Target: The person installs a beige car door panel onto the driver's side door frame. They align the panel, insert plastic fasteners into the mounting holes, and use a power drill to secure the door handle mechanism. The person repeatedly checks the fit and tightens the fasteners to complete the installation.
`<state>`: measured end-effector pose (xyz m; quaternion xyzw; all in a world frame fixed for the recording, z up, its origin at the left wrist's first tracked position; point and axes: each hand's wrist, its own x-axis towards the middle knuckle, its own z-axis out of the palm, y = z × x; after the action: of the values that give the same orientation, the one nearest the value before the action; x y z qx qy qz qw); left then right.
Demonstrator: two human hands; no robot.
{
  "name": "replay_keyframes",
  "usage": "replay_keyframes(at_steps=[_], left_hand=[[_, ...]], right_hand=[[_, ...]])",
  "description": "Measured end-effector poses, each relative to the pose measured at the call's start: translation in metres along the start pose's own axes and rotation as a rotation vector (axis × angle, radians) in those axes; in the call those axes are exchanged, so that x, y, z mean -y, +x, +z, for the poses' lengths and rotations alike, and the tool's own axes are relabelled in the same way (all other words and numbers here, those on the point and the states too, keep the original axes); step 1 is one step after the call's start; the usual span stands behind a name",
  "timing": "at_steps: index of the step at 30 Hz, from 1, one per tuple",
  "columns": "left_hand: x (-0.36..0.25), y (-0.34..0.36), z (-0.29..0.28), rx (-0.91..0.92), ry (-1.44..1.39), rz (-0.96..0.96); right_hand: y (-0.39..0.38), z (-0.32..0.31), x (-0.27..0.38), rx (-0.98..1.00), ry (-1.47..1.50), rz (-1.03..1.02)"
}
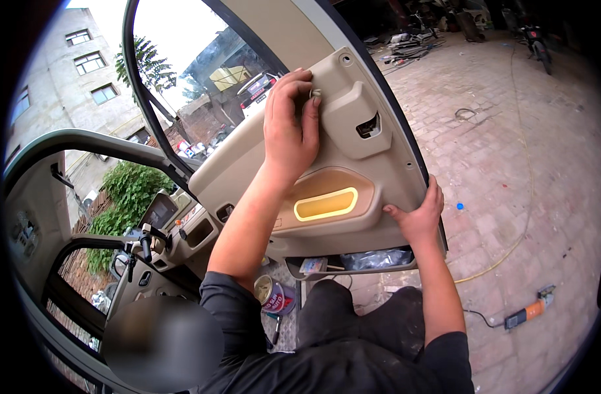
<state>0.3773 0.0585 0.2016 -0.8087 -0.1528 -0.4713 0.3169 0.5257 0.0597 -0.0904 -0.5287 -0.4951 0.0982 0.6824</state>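
A beige door trim panel is on the vehicle door in front of me, with a screw hole at its upper corner and a handle recess. My left hand is high on the panel, thumb and fingers curled around a small pale fitting, partly hidden by them. My right hand grips the panel's right side lower down, fingers over the edge and thumb on the face. Between them is an armrest with a yellow inset; the lower pocket holds a clear plastic bag.
The cab's dashboard and open window frames stand at left. A paint can is below by my left arm. A corded orange power tool lies on the paving at right, with a yellow hose. Scrap piles and a two-wheeler are behind.
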Motion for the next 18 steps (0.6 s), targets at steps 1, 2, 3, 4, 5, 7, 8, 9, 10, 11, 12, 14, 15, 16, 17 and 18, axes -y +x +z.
replay_keyframes(at_steps=[1,2,3,4,5,7,8,9,10,11,12,14,15,16,17,18], left_hand=[[-0.001,-0.008,0.001,-0.028,-0.063,0.003],[-0.006,-0.015,-0.001,-0.108,-0.136,0.011],[-0.012,-0.024,-0.008,-0.190,-0.225,-0.040],[-0.020,-0.034,-0.014,-0.278,-0.316,-0.082],[-0.030,-0.048,-0.024,-0.348,-0.287,-0.161],[-0.043,-0.097,-0.056,-0.468,-0.215,-0.320],[-0.040,-0.133,-0.073,-0.509,-0.171,-0.396],[-0.036,-0.171,-0.089,-0.555,-0.131,-0.543],[-0.028,-0.210,-0.107,-0.599,-0.090,-0.695],[-0.010,-0.248,-0.127,-0.746,-0.061,-0.829],[0.007,-0.286,-0.150,-0.893,-0.015,-0.960],[0.044,-0.339,-0.196,-0.936,0.220,-1.254],[0.059,-0.366,-0.215,-0.898,0.336,-1.279],[0.078,-0.396,-0.236,-0.871,0.453,-1.302],[0.100,-0.438,-0.258,-0.917,0.481,-1.297],[0.113,-0.459,-0.255,-0.927,0.496,-1.356]], right_hand=[[0.000,-0.001,-0.001,-0.003,0.003,-0.014],[-0.001,-0.002,-0.004,-0.016,-0.007,-0.013],[-0.002,-0.002,-0.006,-0.024,-0.018,-0.017],[0.000,-0.003,-0.007,-0.040,-0.030,-0.026],[0.002,-0.004,-0.010,-0.050,-0.037,-0.025],[0.000,-0.004,-0.013,-0.051,-0.040,-0.030],[-0.002,-0.002,-0.009,-0.033,-0.016,-0.019],[-0.004,-0.002,-0.008,-0.019,-0.005,-0.011],[-0.007,-0.002,-0.009,0.000,0.002,-0.001],[-0.009,-0.001,-0.014,-0.004,-0.010,-0.012],[-0.011,0.001,-0.019,0.004,-0.013,-0.023],[-0.005,0.004,-0.032,0.012,0.044,-0.038],[-0.005,0.001,-0.038,-0.001,0.104,-0.006],[-0.004,0.001,-0.040,-0.002,0.171,0.010],[-0.003,0.000,-0.040,0.013,0.212,0.020],[0.000,-0.006,-0.034,0.016,0.264,-0.026]])
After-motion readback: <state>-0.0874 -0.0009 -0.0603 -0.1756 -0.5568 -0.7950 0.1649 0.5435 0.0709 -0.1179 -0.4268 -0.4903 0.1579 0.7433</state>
